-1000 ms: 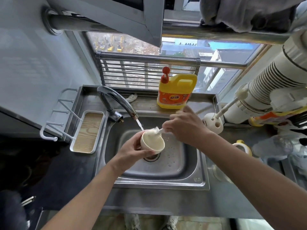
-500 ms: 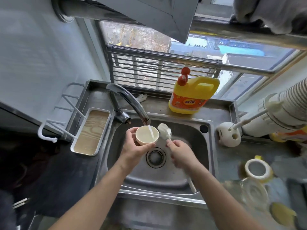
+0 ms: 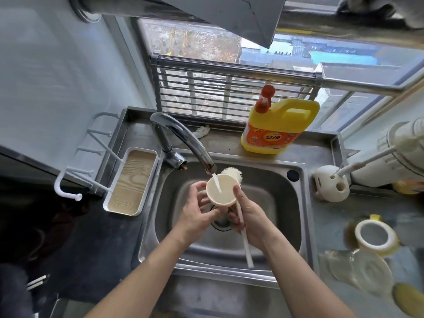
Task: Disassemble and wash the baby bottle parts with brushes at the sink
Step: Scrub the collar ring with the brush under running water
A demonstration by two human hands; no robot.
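Sink (image 3: 283, 210) under barred window (image 3: 218, 92); detergent jug (image 3: 275, 127) on ledge (image 3: 224, 144).

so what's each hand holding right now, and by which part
Left hand grips the cream, round cup-shaped bottle part by its outer wall. Right hand holds the white long-handled bottle brush by the middle of its handle, bristle head up behind it.

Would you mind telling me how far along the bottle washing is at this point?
Done: the bottle is apart; its clear body and yellow collar lie separately on the counter. In hand: the left hand holds the cream cup under the tap's stream while the right hand grips the brush, head behind the cup. Left: probably the counter parts, though whether they are washed cannot be told.
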